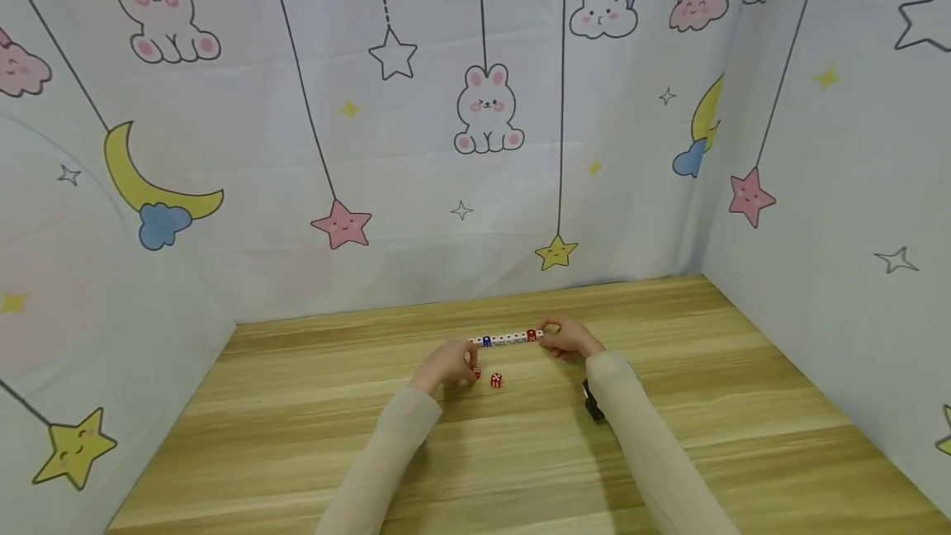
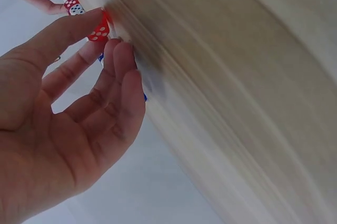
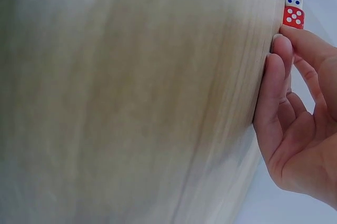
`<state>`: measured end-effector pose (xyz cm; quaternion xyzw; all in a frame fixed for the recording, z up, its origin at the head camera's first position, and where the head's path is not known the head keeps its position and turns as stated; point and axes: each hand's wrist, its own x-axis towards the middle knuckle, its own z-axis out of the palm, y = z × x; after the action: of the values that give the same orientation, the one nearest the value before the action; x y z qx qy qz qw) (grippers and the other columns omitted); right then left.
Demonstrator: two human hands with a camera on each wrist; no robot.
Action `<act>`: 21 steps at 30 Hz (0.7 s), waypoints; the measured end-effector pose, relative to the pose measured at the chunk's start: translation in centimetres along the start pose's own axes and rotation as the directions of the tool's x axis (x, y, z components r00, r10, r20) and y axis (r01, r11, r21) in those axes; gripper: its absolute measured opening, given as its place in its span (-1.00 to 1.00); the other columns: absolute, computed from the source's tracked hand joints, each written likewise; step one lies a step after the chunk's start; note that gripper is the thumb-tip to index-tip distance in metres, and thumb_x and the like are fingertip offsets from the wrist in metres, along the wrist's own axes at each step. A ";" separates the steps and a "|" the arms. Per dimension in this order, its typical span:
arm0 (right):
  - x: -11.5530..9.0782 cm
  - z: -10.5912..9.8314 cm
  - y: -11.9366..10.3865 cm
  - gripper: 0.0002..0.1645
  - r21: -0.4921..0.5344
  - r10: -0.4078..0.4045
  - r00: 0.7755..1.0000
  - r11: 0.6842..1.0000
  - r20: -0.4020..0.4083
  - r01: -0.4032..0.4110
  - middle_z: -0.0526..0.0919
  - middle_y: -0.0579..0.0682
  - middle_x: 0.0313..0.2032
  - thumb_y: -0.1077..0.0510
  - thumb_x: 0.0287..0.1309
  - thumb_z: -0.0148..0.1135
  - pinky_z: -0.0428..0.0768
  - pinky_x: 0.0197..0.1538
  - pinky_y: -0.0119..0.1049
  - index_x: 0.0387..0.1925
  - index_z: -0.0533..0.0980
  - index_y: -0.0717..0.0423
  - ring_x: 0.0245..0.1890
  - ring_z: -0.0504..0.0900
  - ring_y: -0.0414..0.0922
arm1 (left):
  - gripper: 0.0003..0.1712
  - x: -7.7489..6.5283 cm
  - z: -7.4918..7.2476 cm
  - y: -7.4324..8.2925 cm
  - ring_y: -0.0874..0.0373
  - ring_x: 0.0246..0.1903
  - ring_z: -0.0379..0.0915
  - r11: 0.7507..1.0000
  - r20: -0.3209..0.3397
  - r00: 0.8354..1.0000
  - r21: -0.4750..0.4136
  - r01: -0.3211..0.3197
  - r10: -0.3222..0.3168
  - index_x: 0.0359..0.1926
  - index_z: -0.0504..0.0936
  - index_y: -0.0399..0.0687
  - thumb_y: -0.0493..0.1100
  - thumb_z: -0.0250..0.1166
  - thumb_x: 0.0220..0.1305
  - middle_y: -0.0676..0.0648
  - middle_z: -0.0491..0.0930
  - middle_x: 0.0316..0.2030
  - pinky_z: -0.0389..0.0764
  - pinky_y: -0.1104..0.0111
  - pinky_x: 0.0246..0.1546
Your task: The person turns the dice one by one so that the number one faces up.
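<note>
A straight row of small dice (image 1: 509, 338) stretches across the table between both hands, mostly white with a blue die (image 1: 486, 341) near the left end and a red die (image 1: 531, 335) near the right. My left hand (image 1: 448, 363) has its fingers curled at the row's left end, partly hiding it. Beside its thumb is a loose red die (image 2: 99, 31); another red die (image 1: 496, 381) lies in front of the row. At the right end, my right hand (image 1: 568, 338) pinches the end of the row, with fingertips next to the red die (image 3: 294, 17). Its fingers cover the outermost white die in the right wrist view.
The wood-grain table (image 1: 297, 428) meets a white patterned cloth backdrop (image 1: 416, 271) behind the row. More cloth (image 1: 810, 295) stands along the right side. A black device (image 1: 593, 401) is at the right wrist, under the sleeve.
</note>
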<state>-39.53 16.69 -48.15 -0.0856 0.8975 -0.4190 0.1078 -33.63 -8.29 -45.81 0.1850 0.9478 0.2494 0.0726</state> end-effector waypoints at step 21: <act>-0.1 0.0 0.0 -0.70 0.004 0.006 1.000 1.000 -0.002 -0.006 0.38 -0.10 -0.75 0.12 0.11 0.14 0.32 -0.69 -0.45 -0.08 0.45 -0.01 -0.75 0.34 -0.25 | -0.82 -0.7 -1.3 -1.8 0.21 -0.70 0.28 0.998 -0.049 0.997 0.020 0.061 -0.060 -0.43 0.48 -0.15 -0.30 0.34 -0.07 -0.03 0.50 -0.49 0.28 0.40 -0.66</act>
<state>-39.45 16.70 -48.14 -0.0824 0.8969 -0.4207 0.1083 -33.79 -10.57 -45.57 0.1511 0.9570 0.2413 0.0553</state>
